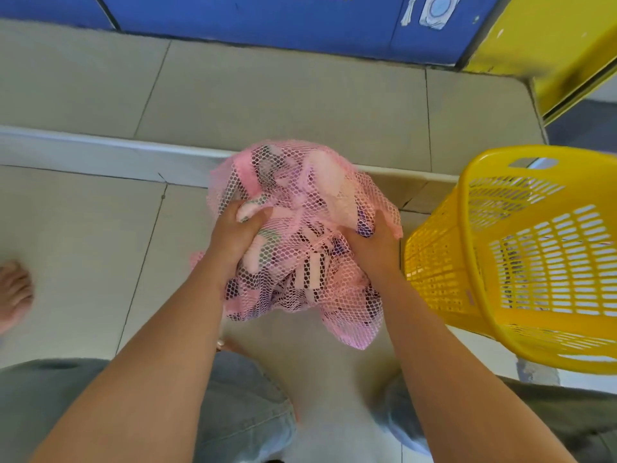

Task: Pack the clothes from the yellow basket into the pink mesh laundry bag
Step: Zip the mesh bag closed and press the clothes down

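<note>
Left hand (233, 235) is clenched tight around a bunched fold of the pink mesh bag (300, 235), fingers curled under so only the knuckles and thumb show. Right hand (374, 248) presses against the bag's right side, pinching the netting between thumb and fingers; the fingertips themselves are buried in the mesh and can't be made out. The bag hangs between both hands above the tiled floor (83, 248), bulging, with a loose flap of netting drooping below the right wrist. Through the holes come the clothes (310, 272): pale pink cloth, dark purple patches, some white stripes, all tangled so that no single garment can be told apart. Just right of the bag, the yellow basket (521, 262) stands on the floor, its slotted walls cut off by the frame edge; whether anything lies at its bottom is hard to say. Ahead, a low step (100, 152) crosses the floor, then a blue wall (267, 18). A bare foot (13, 292) pokes in at far left, half cropped. Grey trouser legs (243, 412) fill the bottom.
</note>
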Tool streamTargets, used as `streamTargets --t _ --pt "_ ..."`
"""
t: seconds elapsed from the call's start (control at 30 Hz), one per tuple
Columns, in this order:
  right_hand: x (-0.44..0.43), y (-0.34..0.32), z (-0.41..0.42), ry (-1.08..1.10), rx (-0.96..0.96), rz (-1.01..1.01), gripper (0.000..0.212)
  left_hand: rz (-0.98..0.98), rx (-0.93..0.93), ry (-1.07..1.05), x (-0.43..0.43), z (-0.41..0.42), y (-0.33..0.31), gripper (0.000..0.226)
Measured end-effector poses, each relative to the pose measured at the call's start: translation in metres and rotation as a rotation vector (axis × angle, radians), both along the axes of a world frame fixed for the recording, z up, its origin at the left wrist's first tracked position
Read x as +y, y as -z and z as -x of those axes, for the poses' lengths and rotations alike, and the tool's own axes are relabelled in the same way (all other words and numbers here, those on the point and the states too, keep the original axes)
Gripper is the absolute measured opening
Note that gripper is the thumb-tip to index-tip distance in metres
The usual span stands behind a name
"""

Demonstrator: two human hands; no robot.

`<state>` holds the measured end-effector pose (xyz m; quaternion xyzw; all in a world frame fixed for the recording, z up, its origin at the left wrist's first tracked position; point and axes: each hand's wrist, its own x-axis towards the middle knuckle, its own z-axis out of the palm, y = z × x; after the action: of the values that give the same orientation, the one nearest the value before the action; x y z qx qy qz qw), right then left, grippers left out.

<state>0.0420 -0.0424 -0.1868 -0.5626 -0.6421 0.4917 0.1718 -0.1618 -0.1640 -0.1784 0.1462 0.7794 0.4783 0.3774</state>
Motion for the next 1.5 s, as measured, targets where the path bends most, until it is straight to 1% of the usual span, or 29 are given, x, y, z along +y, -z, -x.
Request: streamTargets --t 0.07,0.1,0.2,0.27,0.4,0.5,0.6,0.67,0.73,0.8,0.87,0.9,0.93,1.0,1.03,1.07,1.1,1.17,1.23,1.3,1.37,1.5 --pt "0.005 -0.028 0.002 0.003 0.026 -0.045 0.053 -0.066 0.001 -0.006 0.002 0.000 -0.029 0.033" --pt "0.008 -0.042 0.003 0.002 0.030 -0.086 0.054 -0.101 0.004 -0.009 0.004 0.000 -0.043 0.028" --pt "0.024 -0.085 0.007 -0.003 0.016 -0.246 0.048 -0.211 0.016 -0.026 0.017 0.004 -0.083 0.022" --pt "0.039 -0.110 0.012 0.007 0.012 -0.323 0.047 -0.288 0.026 -0.041 0.031 0.008 -0.105 0.019" --pt "0.084 -0.148 0.034 0.007 0.042 -0.421 0.056 -0.390 0.080 -0.085 0.071 0.024 -0.135 0.022" --pt "0.129 -0.165 0.062 -0.024 0.028 -0.489 0.063 -0.447 0.083 -0.116 0.114 0.048 -0.145 0.034" --pt "0.178 -0.167 0.093 -0.007 0.007 -0.570 0.066 -0.466 0.116 -0.122 0.165 0.079 -0.146 0.041" --pt "0.208 -0.158 0.112 0.016 -0.034 -0.586 0.064 -0.458 0.177 -0.098 0.197 0.099 -0.140 0.048" --pt "0.229 -0.138 0.126 0.020 -0.115 -0.599 0.065 -0.392 0.302 -0.026 0.221 0.118 -0.125 0.056" --pt "0.245 -0.107 0.133 -0.013 -0.255 -0.587 0.066 -0.234 0.424 0.121 0.235 0.134 -0.099 0.064" --pt "0.253 -0.077 0.131 -0.070 -0.374 -0.472 0.070 -0.044 0.496 0.240 0.238 0.142 -0.076 0.070" --pt "0.253 -0.066 0.128 -0.085 -0.389 -0.416 0.075 0.040 0.537 0.247 0.238 0.142 -0.069 0.071" --pt "0.252 -0.057 0.124 -0.086 -0.374 -0.397 0.080 0.126 0.633 0.227 0.237 0.141 -0.065 0.070" --pt "0.245 -0.050 0.117 -0.083 -0.320 -0.491 0.084 0.274 0.991 0.167 0.237 0.135 -0.066 0.065" --pt "0.240 -0.050 0.114 -0.087 -0.320 -0.560 0.084 0.288 1.153 0.152 0.237 0.131 -0.070 0.063" --pt "0.233 -0.050 0.114 -0.088 -0.346 -0.618 0.082 0.259 1.266 0.170 0.238 0.129 -0.074 0.062" --pt "0.225 -0.052 0.113 -0.084 -0.387 -0.663 0.080 0.219 1.337 0.233 0.239 0.127 -0.078 0.061" --pt "0.208 -0.054 0.114 -0.096 -0.456 -0.711 0.076 0.176 1.378 0.418 0.244 0.120 -0.080 0.063" --pt "0.198 -0.053 0.117 -0.178 -0.498 -0.703 0.077 0.217 1.308 0.550 0.249 0.115 -0.078 0.074" --pt "0.199 -0.047 0.122 -0.270 -0.539 -0.699 0.080 0.277 1.226 0.599 0.255 0.116 -0.069 0.084" --pt "0.209 -0.041 0.127 -0.330 -0.594 -0.702 0.082 0.340 1.168 0.614 0.259 0.122 -0.060 0.088" --pt "0.246 -0.029 0.132 -0.403 -0.717 -0.649 0.085 0.467 1.160 0.627 0.271 0.135 -0.044 0.089"
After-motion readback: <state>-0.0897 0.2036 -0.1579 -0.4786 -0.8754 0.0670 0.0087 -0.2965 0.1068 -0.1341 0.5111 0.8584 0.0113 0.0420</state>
